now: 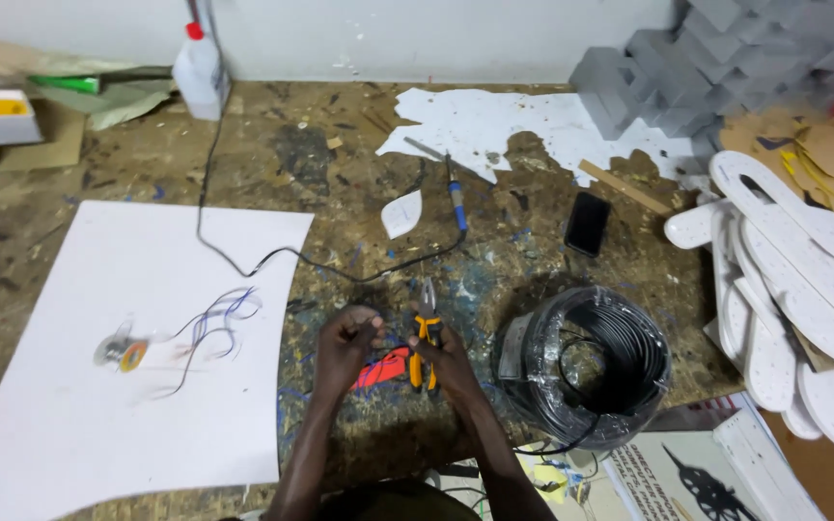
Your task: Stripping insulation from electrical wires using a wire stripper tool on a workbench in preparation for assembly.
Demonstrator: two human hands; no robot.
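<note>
My left hand (347, 340) is closed around the end of a thin black wire (393, 345) that runs across to my right hand. My right hand (448, 359) grips a pair of pliers (426, 323) with orange and black handles, jaws pointing away from me. A small red object (385, 369) lies on the worktable just below and between the hands. A coil of black cable (586, 359) wrapped in clear plastic sits right of my right hand, with a loose strand trailing from it toward me.
A white sheet (79, 405) at left carries thin wires (212, 323) and a small tape roll (127, 355). A blue-handled soldering iron (457, 200) with its black cord, a phone (587, 223), a white bottle (199, 75), grey blocks (687, 77) and white cut shapes (793, 289) lie around.
</note>
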